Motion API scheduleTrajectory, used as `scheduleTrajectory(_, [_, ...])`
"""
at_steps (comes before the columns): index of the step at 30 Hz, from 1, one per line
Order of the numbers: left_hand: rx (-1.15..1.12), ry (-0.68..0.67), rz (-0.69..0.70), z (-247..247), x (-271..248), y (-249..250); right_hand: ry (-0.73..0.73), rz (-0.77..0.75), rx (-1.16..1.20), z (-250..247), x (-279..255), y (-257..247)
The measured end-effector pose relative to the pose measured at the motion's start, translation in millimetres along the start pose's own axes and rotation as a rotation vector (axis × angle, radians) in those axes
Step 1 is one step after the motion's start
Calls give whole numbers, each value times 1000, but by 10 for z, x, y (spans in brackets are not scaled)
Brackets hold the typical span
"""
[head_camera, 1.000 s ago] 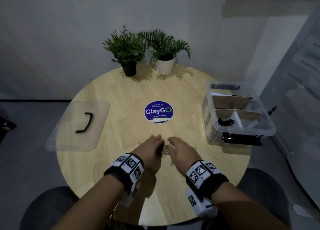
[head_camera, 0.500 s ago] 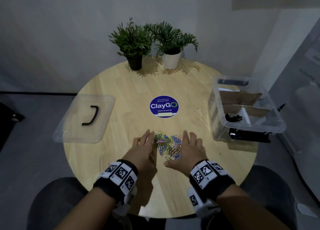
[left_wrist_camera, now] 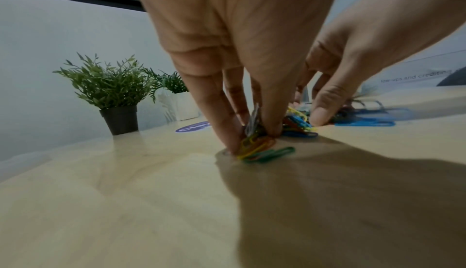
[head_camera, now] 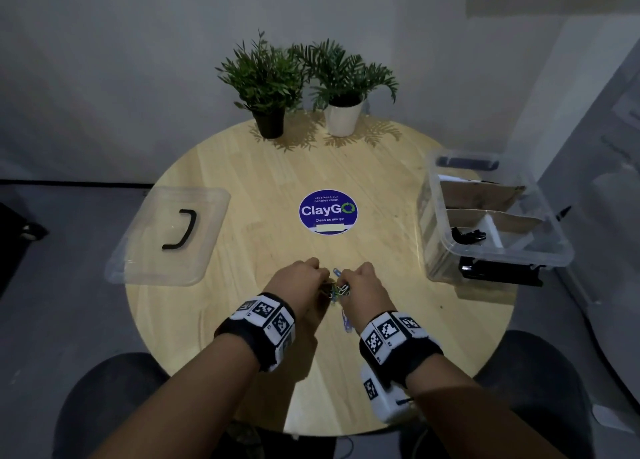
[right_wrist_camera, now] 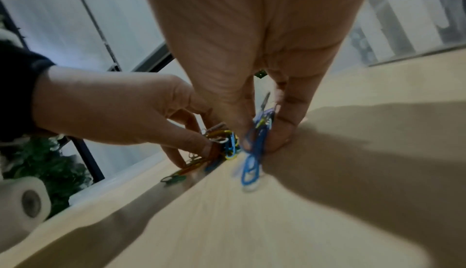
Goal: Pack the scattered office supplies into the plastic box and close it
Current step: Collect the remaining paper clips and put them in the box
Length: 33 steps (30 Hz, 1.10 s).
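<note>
A heap of coloured paper clips [head_camera: 337, 289] lies on the round wooden table [head_camera: 242, 167], squeezed between my two hands. My left hand [head_camera: 301, 282] pinches a bunch of yellow, orange and green paper clips [left_wrist_camera: 254, 144] with fingertips on the tabletop. My right hand [head_camera: 360, 285] curls its thumb and fingers round blue paper clips [right_wrist_camera: 254, 144], some dangling below. The clear plastic box [head_camera: 498, 254] stands open at the table's right edge, with cardboard dividers and a black item inside. Its clear lid [head_camera: 166, 237] with a black handle lies at the left edge.
Two potted plants, one in a black pot [head_camera: 268, 124] and one in a white pot [head_camera: 343, 117], stand at the table's far side. A round blue ClayGo sticker [head_camera: 327, 212] marks the table's middle. A white paper roll [right_wrist_camera: 22, 200] shows at the left in the right wrist view.
Half a second ago both hands lay flat and spread beside the fanned-out clips. Now the fingers have curled in and the hands have closed together, bunching the clips between them.
</note>
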State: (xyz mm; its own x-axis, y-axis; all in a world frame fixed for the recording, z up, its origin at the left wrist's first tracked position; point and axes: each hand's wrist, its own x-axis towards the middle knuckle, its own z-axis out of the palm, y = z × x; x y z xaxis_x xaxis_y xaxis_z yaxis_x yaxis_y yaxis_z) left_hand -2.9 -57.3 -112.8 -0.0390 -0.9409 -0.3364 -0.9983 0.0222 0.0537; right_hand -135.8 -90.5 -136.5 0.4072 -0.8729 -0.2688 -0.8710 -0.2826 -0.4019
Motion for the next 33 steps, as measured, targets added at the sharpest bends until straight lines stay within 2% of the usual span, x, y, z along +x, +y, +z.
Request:
scheduleTrajectory(5, [16,-11,-37,-26,-28,64,57,-44,-55,-70,49,27])
scheduleTrajectory(8, [7,-1,-52,-37,-13,17,73,26,92,-131,59,86])
scheduleTrajectory(12, [-134,93,-115,-26,-51,-33,137,72,310,-225,4,151])
scheduleTrajectory(21, [-346,306,-157,-190,-90,3,312,-114,637,-888,-198,119])
scheduleTrajectory(24, [-382,348,-155,-255,-81,49,487,-137,742,-1328,-231,306])
scheduleTrajectory(28, [-372,347,-129,-277,-95,149,681,-32,571,-1741,-296,896])
scheduleTrajectory(31, [-354,336,-122,-261,-102,188,782,113,425,-1784,-309,1314])
scheduleTrajectory(33, [-343,336,-122,-239,-105,194,786,168,323,-1744,-273,1460])
